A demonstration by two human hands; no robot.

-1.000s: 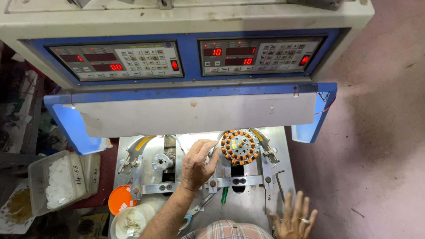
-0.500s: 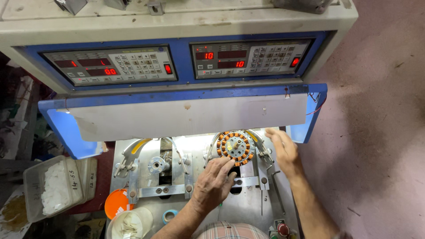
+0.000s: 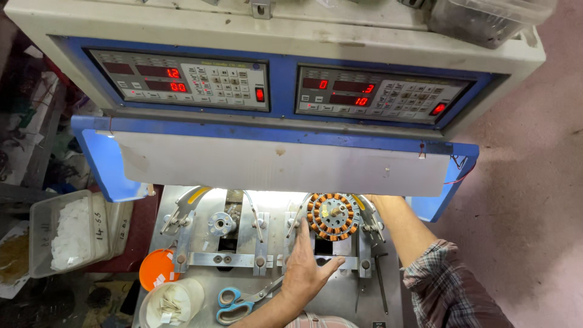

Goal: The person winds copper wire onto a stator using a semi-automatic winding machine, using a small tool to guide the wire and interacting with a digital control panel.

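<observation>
While the wound stator (image 3: 331, 217), a ring of copper-coloured coils around a metal core, sits on the right-hand spindle of the winding machine (image 3: 285, 85) in the lower middle of the frame, the left hand (image 3: 308, 267) is laid flat and open on the steel bed (image 3: 340, 297) just below it, fingers spread and pointing up toward the ring, nothing grasped. The right hand cannot be seen: only the forearm (image 3: 404, 228) in a plaid sleeve is shown, reaching up from the lower right and passing behind the stator's right clamp under the pale guard panel (image 3: 279, 167), so whether it is closed on anything cannot be told. The step in hand is judged to be the seating or freeing of the stator at its station, with the left hand bracing the fixture and the right working at the far side. The left-hand spindle (image 3: 221, 223) is seen bare. A next move would call for the ring to be gripped by its outer rim rather than by the fine wire, and for it to be kept square to the shaft so that no coil is scraped on the guide arms beside it. Blue-handled scissors (image 3: 234, 299) lie just left of the wrist, near an orange lid (image 3: 155, 268) and a tub of white slips (image 3: 170, 302); a clear box of white pieces (image 3: 70, 231) stands at the left edge.
</observation>
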